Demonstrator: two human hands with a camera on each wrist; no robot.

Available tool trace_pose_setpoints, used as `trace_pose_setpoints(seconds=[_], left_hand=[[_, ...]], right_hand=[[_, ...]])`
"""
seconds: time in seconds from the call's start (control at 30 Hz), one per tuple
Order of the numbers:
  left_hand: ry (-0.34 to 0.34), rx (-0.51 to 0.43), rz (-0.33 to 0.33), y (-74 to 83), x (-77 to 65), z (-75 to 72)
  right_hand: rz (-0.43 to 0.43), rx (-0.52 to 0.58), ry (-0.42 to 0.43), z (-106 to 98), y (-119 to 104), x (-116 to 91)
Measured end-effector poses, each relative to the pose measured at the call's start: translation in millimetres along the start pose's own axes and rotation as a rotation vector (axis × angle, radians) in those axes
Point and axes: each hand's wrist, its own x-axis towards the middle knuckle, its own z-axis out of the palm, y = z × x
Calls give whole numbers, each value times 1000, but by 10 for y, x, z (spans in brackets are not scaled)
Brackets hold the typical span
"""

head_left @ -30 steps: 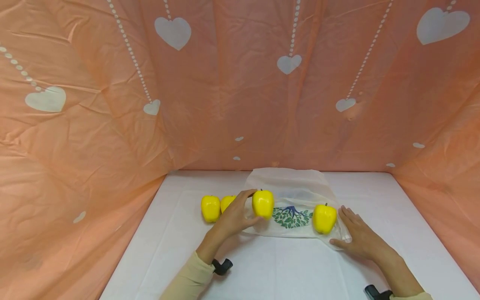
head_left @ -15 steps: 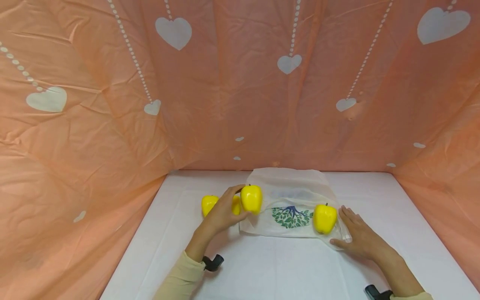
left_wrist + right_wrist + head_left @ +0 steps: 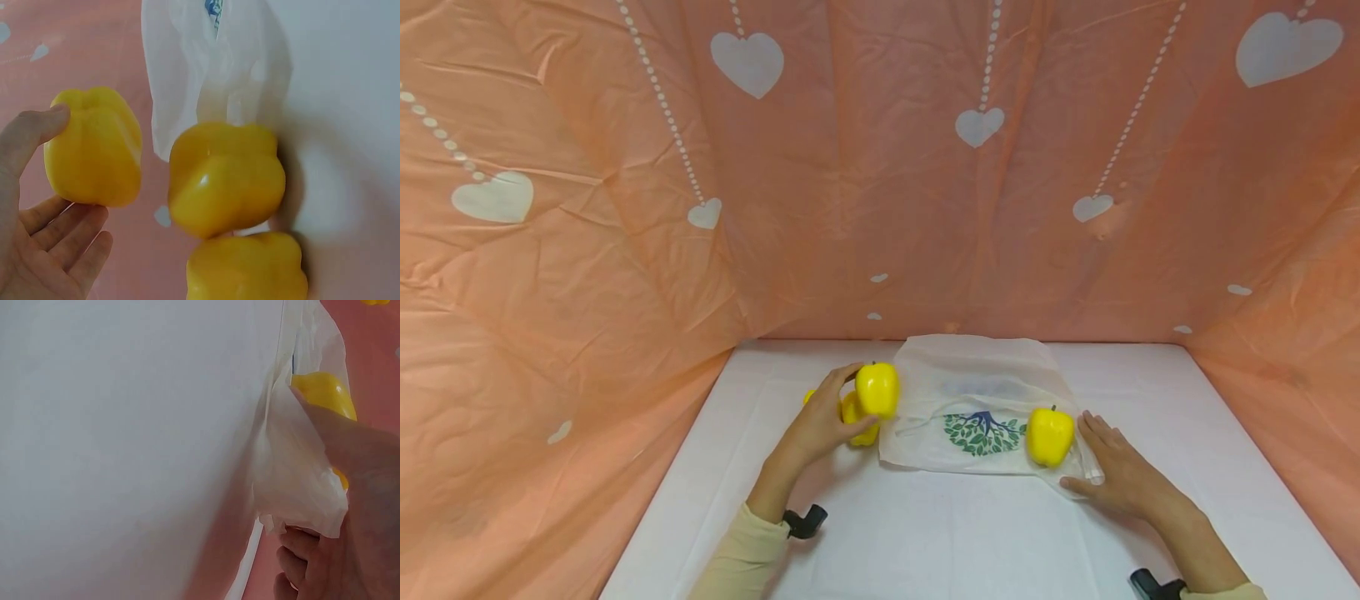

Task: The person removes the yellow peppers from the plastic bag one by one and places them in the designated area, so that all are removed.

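My left hand holds a yellow bell pepper raised between thumb and fingers, at the left edge of a white bag. Two more yellow bell peppers stand together below it; the nearer and the farther one show in the left wrist view, but my left hand partly hides them from the head. A further yellow bell pepper sits on the right end of the bag. My right hand rests beside it with extended fingers, its thumb over the bag's edge.
The bag lies flat on a white-covered table and bears a green and blue tree print. An orange curtain with white hearts encloses the back and sides. Each wrist wears a black camera mount.
My left hand has carried its bell pepper leftward from over the bag to the other two peppers. My right hand and the pepper beside it have stayed in place.
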Motion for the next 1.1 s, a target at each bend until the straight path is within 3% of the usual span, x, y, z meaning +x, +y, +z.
trace_pose_setpoints(seconds=[0.63,1.1], left_hand=[[63,18,-43,-138,-158,-340],[78,35,-106,-351,-293,-595]], right_hand=[[-6,-3,-2,-15,7,-14],[-28,7,9,-2,19,-9]])
